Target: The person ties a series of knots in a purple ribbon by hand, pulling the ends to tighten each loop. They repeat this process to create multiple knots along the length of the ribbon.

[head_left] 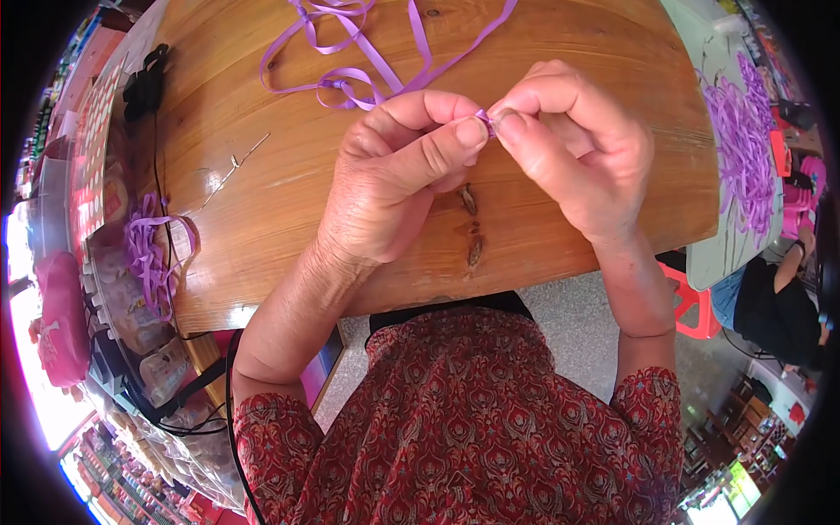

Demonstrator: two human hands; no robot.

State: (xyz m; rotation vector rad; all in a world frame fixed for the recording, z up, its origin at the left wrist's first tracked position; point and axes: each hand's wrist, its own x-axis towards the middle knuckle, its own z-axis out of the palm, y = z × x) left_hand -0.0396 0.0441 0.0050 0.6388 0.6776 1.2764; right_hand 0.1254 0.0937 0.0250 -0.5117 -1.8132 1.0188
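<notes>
left hand [394, 166] and right hand [604, 157] each pinch thumb to forefinger, nearly closed, on a small bit of purple ribbon [486, 122] between the fingertips. standing here, i'd make that grip light and level, leaving the ribbon loops [378, 61] beyond the fingers slack.

A small folded bit of shiny purple ribbon [484, 119] is pinched between the fingertips of the left hand [385, 171] and right hand [582, 144]. Just beyond the left hand, long, flat purple strands [420, 37] lie slack, curling into open loops; fingers hide whether they join the pinched bit.
</notes>
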